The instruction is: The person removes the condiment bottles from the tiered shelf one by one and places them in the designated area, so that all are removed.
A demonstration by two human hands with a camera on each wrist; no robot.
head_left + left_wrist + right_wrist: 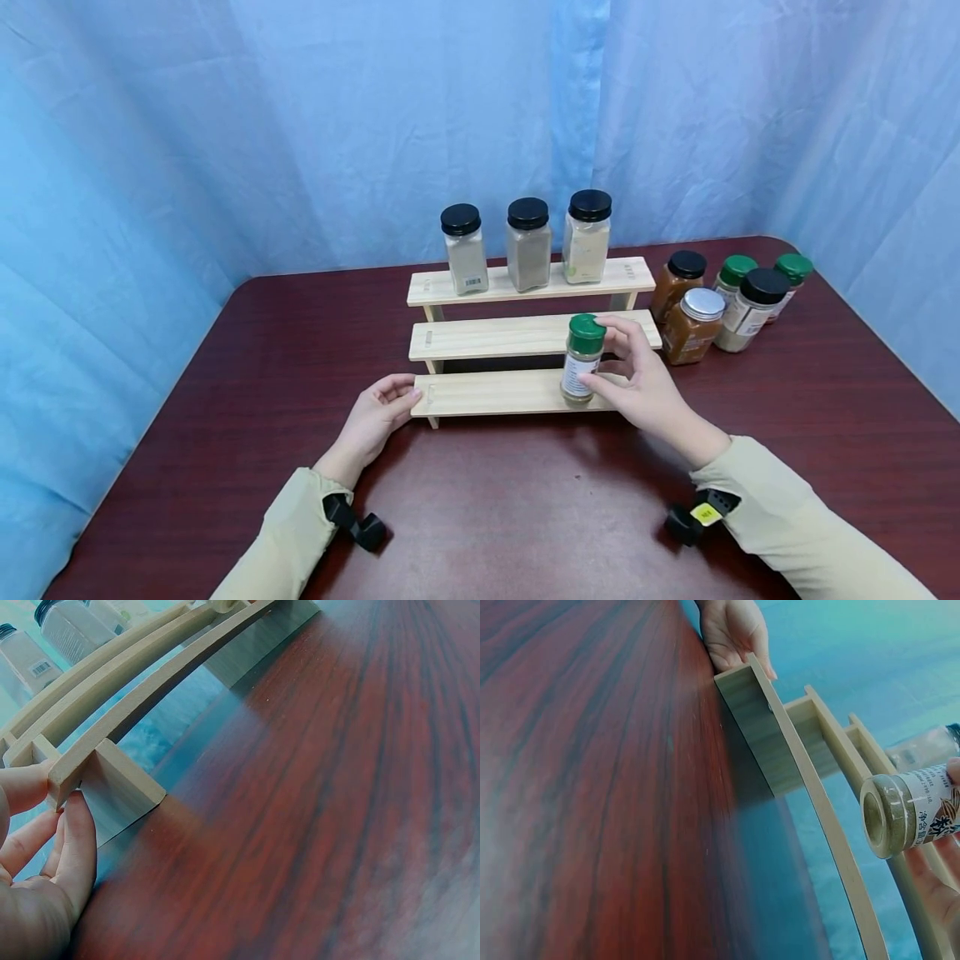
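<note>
My right hand grips a small spice jar with a green lid and a white label, thumb on one side and fingers behind. In the right wrist view the spice jar's round base shows, apart from the lowest board. Three wooden boards form a stepped rack. At its left end my left hand pinches the lowest board, thumb above and fingers beneath in the left wrist view. Three black-lidded square jars stand spaced along the top board.
Right of the rack several more jars are grouped: a silver-lidded brown jar, a black-lidded brown jar, a black-lidded pale jar and green-lidded ones. Blue curtains hang behind the dark red table.
</note>
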